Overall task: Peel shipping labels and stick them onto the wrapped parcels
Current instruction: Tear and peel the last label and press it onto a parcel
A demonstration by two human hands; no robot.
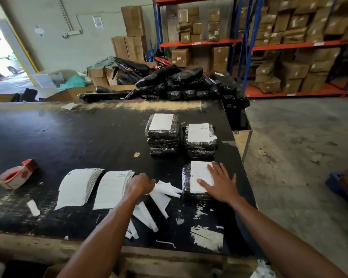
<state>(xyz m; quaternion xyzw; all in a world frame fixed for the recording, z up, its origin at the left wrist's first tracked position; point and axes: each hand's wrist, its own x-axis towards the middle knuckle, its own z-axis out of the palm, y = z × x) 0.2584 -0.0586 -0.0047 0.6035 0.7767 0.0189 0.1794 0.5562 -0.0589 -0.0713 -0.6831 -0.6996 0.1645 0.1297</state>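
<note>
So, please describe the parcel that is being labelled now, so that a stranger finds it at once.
On the black table, look at the near right corner. The parcel lies alone there, under the flat right hand. The other labelled parcels stand stacked further back.

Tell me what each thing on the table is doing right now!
Right hand: flat, pressing the white label on the nearest parcel.
Nearest black plastic-wrapped parcel: labelled, lying alone.
Left hand: closed on crumpled white backing paper.
Two stacks of black wrapped parcels: top ones labelled.
Two piles of white label sheets: fanned, unpeeled.
Red tape dispenser: untouched.
Pile of black parcels at the far edge: heaped.
</note>
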